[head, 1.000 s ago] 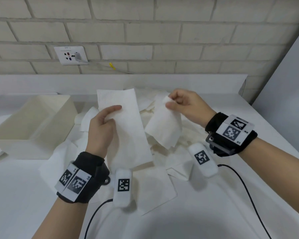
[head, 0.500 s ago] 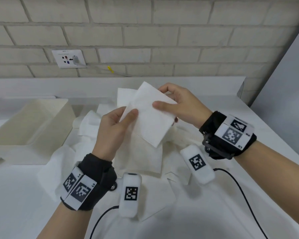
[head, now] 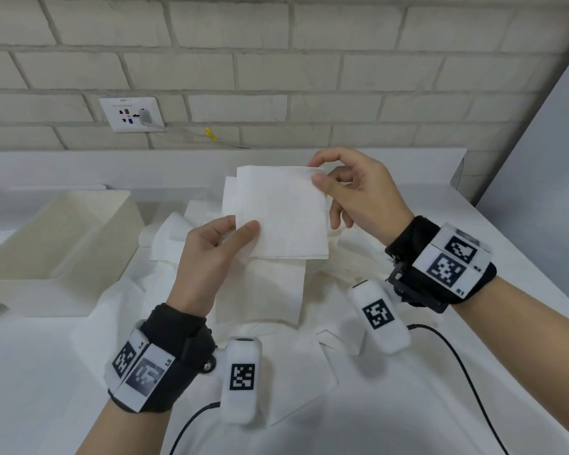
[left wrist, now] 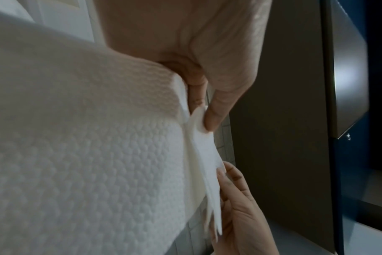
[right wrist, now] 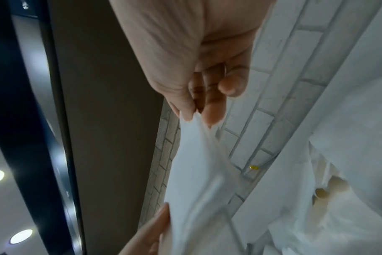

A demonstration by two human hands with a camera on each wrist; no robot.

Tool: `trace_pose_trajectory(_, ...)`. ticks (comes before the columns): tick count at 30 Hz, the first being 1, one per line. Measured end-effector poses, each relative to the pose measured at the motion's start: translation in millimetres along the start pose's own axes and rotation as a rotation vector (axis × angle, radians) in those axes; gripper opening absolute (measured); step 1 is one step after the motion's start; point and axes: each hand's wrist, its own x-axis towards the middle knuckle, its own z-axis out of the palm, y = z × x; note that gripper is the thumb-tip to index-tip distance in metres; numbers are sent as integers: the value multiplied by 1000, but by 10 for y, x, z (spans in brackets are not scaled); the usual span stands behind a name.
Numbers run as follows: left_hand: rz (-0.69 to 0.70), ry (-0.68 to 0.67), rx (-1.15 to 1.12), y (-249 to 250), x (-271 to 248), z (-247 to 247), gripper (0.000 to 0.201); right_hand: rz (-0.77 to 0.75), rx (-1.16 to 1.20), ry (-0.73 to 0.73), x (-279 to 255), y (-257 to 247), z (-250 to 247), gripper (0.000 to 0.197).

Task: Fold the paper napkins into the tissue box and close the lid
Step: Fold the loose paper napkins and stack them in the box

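I hold a white folded paper napkin (head: 281, 211) up over the table, nearly square, with both hands. My left hand (head: 240, 229) pinches its lower left corner between thumb and fingers. My right hand (head: 317, 174) pinches its upper right corner. The left wrist view shows the dimpled napkin (left wrist: 87, 155) with my left hand (left wrist: 202, 113) pinching its edge. In the right wrist view the napkin (right wrist: 196, 163) hangs from my right hand (right wrist: 199, 115). The open cream tissue box (head: 56, 254) stands at the left with no lid in view.
A heap of loose white napkins (head: 270, 290) lies on the white table (head: 30, 389) under my hands. Behind is a brick wall with a socket (head: 130, 113). A grey panel (head: 546, 159) rises at the right. Black cables (head: 467, 372) trail from my wrists.
The right hand brought its napkin half across onto the half the left hand held up. Both hands now hold one squared, folded napkin, raised slightly higher.
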Motion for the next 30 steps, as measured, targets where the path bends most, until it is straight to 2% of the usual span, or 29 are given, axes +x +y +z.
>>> trace_pose_trajectory(5, -14, 13, 31, 2, 2, 31, 42, -141, -276, -5, 7, 10, 0, 18)
trace_pose_trajectory(6, -20, 27, 43, 12, 2, 36, 42, -157, -273, -23, 10, 5, -7, 18)
trace_pose_trajectory(10, -50, 28, 123, -9, 26, 26, 36, -103, 37, -276, -27, -123, -22, 20)
trace_pose_trajectory(12, -61, 9, 197, -6, 41, 34, 35, -88, 87, -392, -44, -189, -40, 24)
trace_pose_trajectory(14, -63, 25, 251, -31, 78, 13, 18, -73, 102, -491, -42, -233, -62, 35)
trace_pose_trajectory(15, -54, 44, 290, -50, 93, -9, 15, -62, 104, -511, -36, -248, -73, 38)
trace_pose_trajectory(16, -27, 59, 327, -71, 105, -37, 17, -55, 93, -499, -30, -270, -82, 38)
trace_pose_trajectory(18, 54, 79, 343, -67, 105, -73, 23, -86, 23, -385, -11, -301, -77, 23)
trace_pose_trajectory(22, 188, 17, 138, -8, 58, -24, 42, -229, -77, -165, 42, -317, 4, 11)
trace_pose_trajectory(24, 198, -35, -4, 10, 20, 26, 46, -210, -24, -90, 68, -313, 55, 12)
trace_pose_trajectory(27, 226, -92, -61, 29, -12, 100, 56, -138, 25, -18, 101, -262, 130, 15)
trace_pose_trajectory(28, 226, -73, -60, 42, -17, 120, 53, -122, 0, 2, 106, -239, 152, 17)
trace_pose_trajectory(30, 198, 6, -59, 79, -16, 170, 32, -108, -38, 39, 104, -202, 196, 18)
